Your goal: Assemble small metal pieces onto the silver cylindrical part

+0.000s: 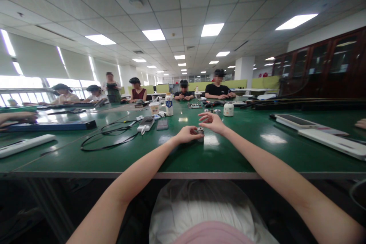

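My left hand [188, 134] is closed round the side of a small silver metal cylinder [200, 134], which stands upright on the green table. The cylinder's top has a narrower round part; its far left side is hidden by my fingers. Just above and to the right of it hovers my right hand [214, 122]. Its thumb and fingers are curved and apart, with nothing visible between them. Behind this hand, partly covered, are small metal parts [217, 111] on the table.
A white jar [228, 109] stands behind my right hand. Left of centre are a bottle [169, 105], a cup [154, 107], a white handheld device [146, 123] and a looped black cable [110, 148]. Long white devices [333, 141] lie at right. Several people sit around the table.
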A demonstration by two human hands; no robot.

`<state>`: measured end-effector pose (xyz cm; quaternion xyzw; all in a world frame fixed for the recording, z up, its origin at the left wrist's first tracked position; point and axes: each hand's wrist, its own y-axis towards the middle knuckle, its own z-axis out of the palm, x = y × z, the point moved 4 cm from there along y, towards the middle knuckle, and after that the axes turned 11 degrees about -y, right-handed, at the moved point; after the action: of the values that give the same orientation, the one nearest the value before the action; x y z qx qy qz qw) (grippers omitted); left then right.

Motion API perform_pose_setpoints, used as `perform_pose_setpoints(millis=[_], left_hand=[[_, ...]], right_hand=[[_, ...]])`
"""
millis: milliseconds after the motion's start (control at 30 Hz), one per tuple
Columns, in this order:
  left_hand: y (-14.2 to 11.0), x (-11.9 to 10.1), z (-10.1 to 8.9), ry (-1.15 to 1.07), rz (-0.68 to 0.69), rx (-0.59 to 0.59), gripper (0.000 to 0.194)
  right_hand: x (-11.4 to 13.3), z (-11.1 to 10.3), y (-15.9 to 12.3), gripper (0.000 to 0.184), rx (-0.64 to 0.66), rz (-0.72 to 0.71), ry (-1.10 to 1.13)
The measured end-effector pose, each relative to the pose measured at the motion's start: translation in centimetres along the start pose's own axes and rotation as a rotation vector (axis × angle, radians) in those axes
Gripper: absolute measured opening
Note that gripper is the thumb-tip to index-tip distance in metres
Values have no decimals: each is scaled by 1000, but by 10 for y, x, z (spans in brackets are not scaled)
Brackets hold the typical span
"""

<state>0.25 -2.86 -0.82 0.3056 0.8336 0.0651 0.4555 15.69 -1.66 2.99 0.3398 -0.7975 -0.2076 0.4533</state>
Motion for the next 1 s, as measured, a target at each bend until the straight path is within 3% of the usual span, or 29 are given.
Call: perform_pose_setpoints(millis=[133, 300, 500, 700, 867, 1000], left_hand=[[0, 1, 0, -11, 3, 8, 57], [0, 1, 0, -23, 1, 9, 56], [0, 0, 0, -11, -4, 4, 57], [0, 1, 0, -7, 4, 3, 56], [0, 1, 1, -8, 4, 11, 56], [0, 1, 1, -17, 8, 4, 56]], right_hand=[[-24, -10, 2, 47, 2, 65, -62], [-59, -15, -6, 48, 253, 214, -179], [-69, -17, -9, 53, 310, 256, -172], [-60, -17, -6, 54, 241, 230, -140], [-29, -16, -1, 57, 77, 136, 6], [-4, -7, -1, 58, 61, 93, 99]])
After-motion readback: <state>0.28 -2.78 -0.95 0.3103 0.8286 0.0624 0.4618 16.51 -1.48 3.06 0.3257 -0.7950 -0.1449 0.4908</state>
